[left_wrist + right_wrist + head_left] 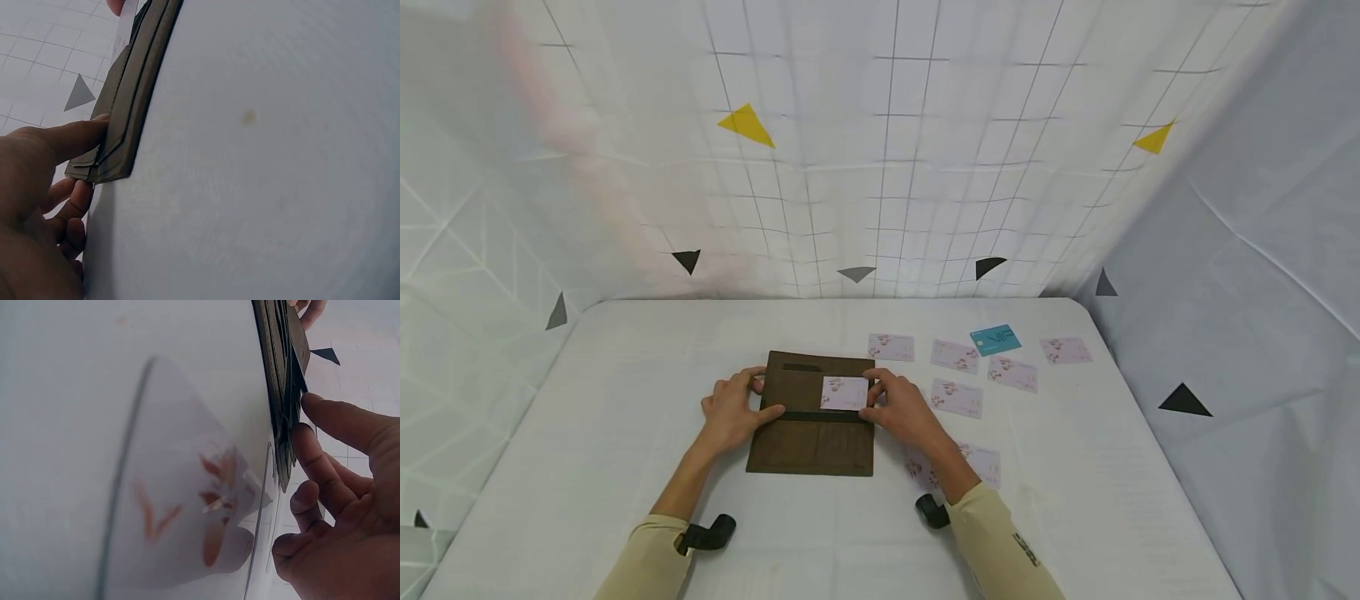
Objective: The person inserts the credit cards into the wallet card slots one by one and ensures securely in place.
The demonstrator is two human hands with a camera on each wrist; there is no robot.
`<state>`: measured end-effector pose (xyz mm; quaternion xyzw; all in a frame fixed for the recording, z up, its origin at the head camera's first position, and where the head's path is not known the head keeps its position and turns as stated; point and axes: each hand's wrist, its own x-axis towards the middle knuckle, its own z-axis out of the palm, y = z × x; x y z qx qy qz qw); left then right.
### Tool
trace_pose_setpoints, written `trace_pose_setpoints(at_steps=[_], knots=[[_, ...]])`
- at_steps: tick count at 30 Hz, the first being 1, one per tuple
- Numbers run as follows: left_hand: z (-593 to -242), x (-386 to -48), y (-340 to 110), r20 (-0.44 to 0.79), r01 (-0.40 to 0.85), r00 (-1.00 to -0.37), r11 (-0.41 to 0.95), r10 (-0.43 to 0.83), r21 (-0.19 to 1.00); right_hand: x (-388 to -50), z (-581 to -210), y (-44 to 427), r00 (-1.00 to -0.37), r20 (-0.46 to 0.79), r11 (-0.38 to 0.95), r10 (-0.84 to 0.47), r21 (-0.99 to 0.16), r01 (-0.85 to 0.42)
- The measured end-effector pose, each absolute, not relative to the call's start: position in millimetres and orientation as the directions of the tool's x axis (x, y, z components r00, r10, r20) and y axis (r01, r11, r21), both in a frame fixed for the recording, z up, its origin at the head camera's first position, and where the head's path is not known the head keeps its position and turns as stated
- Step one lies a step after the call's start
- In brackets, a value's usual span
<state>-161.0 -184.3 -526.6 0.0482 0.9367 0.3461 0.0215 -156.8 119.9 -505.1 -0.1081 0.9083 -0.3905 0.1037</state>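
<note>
A brown wallet (808, 450) lies unfolded on the white table in the head view. A pale card with a pink floral print (842, 393) is on its upper half, at the right side. My left hand (732, 410) grips the wallet's left edge, thumb on top and the other fingers around the outer side. At the right edge, beside the card, my right hand (904, 408) pinches the wallet between thumb and fingers. Whether those fingers also touch the card cannot be told. Both wrist views show the wallet edge-on, its layers (275, 369) parted near my right fingertips.
Several similar floral cards (957, 398) lie spread right of the wallet, two of them partly under my right forearm. Among the farther ones is a blue card (996, 340). White patterned sheeting (880, 167) stands behind the table and on both sides.
</note>
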Motion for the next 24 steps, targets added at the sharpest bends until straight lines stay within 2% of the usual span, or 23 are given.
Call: trace_pose_setpoints(at_steps=[12,24], knots=[[-525.8,-160.2,-184.4,-0.005,0.079,-0.994,0.751,0.108,0.656,-159.8,-503.6,117.0,-0.959,-0.112,0.739,-0.261,-0.662,-0.123],[-526.3,-159.9,-185.4,0.002,0.086,-0.994,0.745,0.113,0.662,-164.9,-502.8,109.2,-0.953,-0.065,0.757,-0.297,-0.624,-0.194]])
